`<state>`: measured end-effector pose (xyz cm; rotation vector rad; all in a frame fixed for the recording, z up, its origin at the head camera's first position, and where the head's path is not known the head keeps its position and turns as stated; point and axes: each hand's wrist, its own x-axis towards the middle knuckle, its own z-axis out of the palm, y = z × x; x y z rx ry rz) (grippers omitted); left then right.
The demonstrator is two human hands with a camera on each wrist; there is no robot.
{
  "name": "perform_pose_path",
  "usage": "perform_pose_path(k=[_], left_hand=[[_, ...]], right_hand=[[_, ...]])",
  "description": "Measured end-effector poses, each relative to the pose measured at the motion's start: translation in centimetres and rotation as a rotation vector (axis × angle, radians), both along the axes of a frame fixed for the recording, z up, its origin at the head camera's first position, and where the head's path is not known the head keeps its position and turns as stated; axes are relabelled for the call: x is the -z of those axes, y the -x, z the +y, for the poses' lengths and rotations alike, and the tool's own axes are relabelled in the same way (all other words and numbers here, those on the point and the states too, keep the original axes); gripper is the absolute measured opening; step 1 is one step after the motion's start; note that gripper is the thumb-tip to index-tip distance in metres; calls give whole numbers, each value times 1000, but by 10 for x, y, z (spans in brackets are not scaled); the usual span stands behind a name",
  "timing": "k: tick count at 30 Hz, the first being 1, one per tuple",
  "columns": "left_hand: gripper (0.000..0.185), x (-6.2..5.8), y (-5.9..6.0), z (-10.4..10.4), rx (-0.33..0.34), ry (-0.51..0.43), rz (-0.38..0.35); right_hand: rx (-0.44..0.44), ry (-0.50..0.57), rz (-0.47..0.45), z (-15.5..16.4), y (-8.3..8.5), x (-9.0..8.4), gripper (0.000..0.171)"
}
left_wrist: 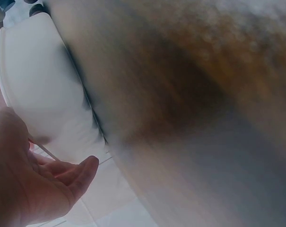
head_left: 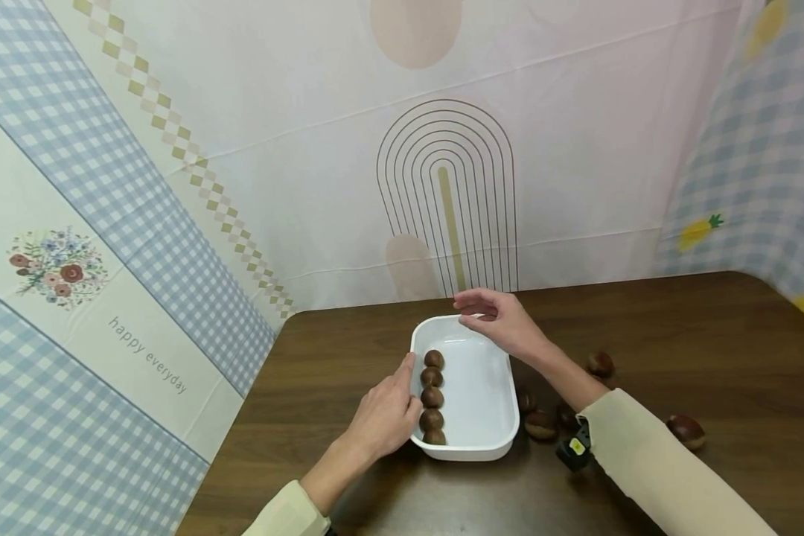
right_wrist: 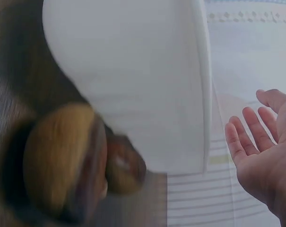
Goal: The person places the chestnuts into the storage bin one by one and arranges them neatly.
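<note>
Item 1, wooden table (head_left: pixel 643 327): dark brown, bearing everything below; patterned cloth panels stand behind and to both sides of it.

Item 2, white dish (head_left: pixel 480 387): rectangular with rounded corners, set between the two hands. The left hand (head_left: pixel 383 417) rests against its near left wall, fingers loosely bent along the rim, steadying rather than clenching. In the left wrist view the palm looks relaxed beside the dish's outer wall.

Item 3, right hand (head_left: pixel 499 316): hovers over the far right corner of the dish, fingers slack and apart. The right wrist view shows an empty palm, so nothing is grasped.

Item 4, row of five chestnuts (head_left: pixel 432 397): lined up inside the dish along its left wall, just by the left thumb, each touching the next.

Item 5, loose chestnuts (head_left: pixel 541 424): several lie on the table outside the dish, under and beyond the right forearm; one (head_left: pixel 686 430) lies well off to the right.

Judgement: the step in hand appears to be filling the dish in rows, the right hand between pickups. The next move calls for reaching back to a loose chestnut and starting a second row beside the first.
</note>
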<state>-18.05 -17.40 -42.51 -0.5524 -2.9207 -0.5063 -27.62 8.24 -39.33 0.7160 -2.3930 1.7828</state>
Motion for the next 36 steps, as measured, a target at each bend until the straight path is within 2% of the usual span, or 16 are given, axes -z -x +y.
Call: perform_pose_path(k=[15, 25, 36], left_hand=[[68, 1, 1, 0, 3, -3, 0], [68, 1, 0, -1, 6, -5, 2], [67, 1, 0, -1, 10, -5, 0]], right_hand=[[78, -45, -7, 48, -7, 9, 34], [105, -60, -26, 69, -21, 14, 33], [125, -104, -33, 94, -32, 30, 27]])
